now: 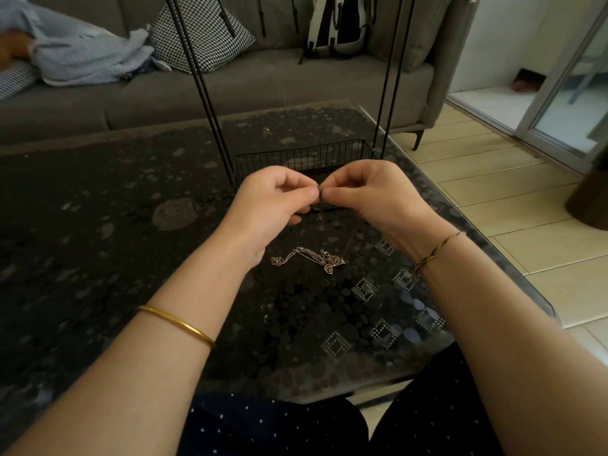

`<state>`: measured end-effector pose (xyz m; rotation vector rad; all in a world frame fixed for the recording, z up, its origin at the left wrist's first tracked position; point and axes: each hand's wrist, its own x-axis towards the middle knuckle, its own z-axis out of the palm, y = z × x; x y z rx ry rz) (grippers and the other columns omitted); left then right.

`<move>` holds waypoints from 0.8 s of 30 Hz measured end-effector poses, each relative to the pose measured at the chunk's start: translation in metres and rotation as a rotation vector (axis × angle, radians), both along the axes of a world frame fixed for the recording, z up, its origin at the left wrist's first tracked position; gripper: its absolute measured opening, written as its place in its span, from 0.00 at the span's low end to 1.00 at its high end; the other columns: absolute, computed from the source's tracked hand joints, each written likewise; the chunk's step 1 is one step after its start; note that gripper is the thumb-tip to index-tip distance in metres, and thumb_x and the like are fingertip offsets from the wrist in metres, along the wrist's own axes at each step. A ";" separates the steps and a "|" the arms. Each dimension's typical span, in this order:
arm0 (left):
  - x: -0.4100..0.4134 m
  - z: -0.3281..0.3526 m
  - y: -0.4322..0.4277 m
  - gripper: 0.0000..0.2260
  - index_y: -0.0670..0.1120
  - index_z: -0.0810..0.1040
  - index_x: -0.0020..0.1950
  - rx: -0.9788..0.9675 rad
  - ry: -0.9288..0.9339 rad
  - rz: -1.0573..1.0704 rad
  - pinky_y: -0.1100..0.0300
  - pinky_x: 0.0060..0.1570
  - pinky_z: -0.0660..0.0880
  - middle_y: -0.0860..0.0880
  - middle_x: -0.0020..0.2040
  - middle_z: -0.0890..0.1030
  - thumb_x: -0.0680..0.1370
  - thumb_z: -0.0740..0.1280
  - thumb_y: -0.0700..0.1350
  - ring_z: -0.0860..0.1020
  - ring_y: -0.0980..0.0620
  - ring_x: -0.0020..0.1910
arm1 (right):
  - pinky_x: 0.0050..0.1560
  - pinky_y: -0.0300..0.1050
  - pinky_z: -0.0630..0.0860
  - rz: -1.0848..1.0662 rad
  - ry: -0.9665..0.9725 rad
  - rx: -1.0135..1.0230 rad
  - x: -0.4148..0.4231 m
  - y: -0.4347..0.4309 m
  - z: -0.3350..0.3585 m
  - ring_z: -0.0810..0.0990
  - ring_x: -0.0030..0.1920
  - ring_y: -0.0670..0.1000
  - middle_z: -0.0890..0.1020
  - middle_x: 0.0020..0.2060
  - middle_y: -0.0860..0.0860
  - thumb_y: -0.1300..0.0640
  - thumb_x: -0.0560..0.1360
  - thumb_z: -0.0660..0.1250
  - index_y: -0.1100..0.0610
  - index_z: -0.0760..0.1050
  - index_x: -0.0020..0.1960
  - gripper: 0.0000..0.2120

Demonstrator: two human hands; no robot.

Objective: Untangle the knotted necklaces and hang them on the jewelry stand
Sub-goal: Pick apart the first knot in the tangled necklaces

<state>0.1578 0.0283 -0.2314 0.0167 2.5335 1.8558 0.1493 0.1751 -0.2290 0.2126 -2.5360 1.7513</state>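
Note:
A small tangle of thin rose-gold necklaces (311, 258) lies on the dark glass table (115, 225), just below my wrists. My left hand (273, 199) and my right hand (368, 192) are raised above it, thumbs and forefingers pinched together where they meet. A fine chain strand (349, 242) seems to run from my right hand down to the tangle; what the fingertips pinch is too small to see clearly. The black wire jewelry stand (306, 156) stands right behind my hands, its thin rods (197, 77) rising out of view from a mesh basket base.
A grey sofa (263, 90) with a patterned cushion (204, 34), a backpack (342, 24) and a person lying at the left runs behind the table. The table's right edge (487, 232) borders a tiled floor. A sliding door (566, 103) is at the far right.

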 end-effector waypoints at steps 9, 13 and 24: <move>-0.001 0.001 0.000 0.08 0.50 0.77 0.47 0.044 0.060 0.018 0.63 0.43 0.76 0.50 0.44 0.81 0.75 0.70 0.37 0.80 0.55 0.46 | 0.34 0.30 0.72 0.013 -0.033 -0.024 0.001 0.000 0.002 0.73 0.29 0.38 0.78 0.32 0.47 0.64 0.70 0.72 0.57 0.80 0.40 0.04; 0.000 0.001 -0.001 0.08 0.50 0.77 0.47 0.060 0.056 0.023 0.63 0.42 0.75 0.50 0.42 0.81 0.75 0.69 0.36 0.80 0.55 0.44 | 0.31 0.27 0.69 0.016 -0.030 -0.069 0.001 0.001 0.003 0.73 0.28 0.35 0.78 0.33 0.47 0.62 0.70 0.72 0.56 0.80 0.40 0.03; 0.001 0.001 0.001 0.07 0.49 0.78 0.47 0.107 -0.009 0.040 0.59 0.47 0.77 0.48 0.45 0.82 0.76 0.68 0.36 0.80 0.54 0.46 | 0.32 0.30 0.69 0.016 0.022 0.039 0.000 -0.001 0.000 0.70 0.27 0.38 0.75 0.29 0.47 0.62 0.71 0.71 0.58 0.80 0.41 0.01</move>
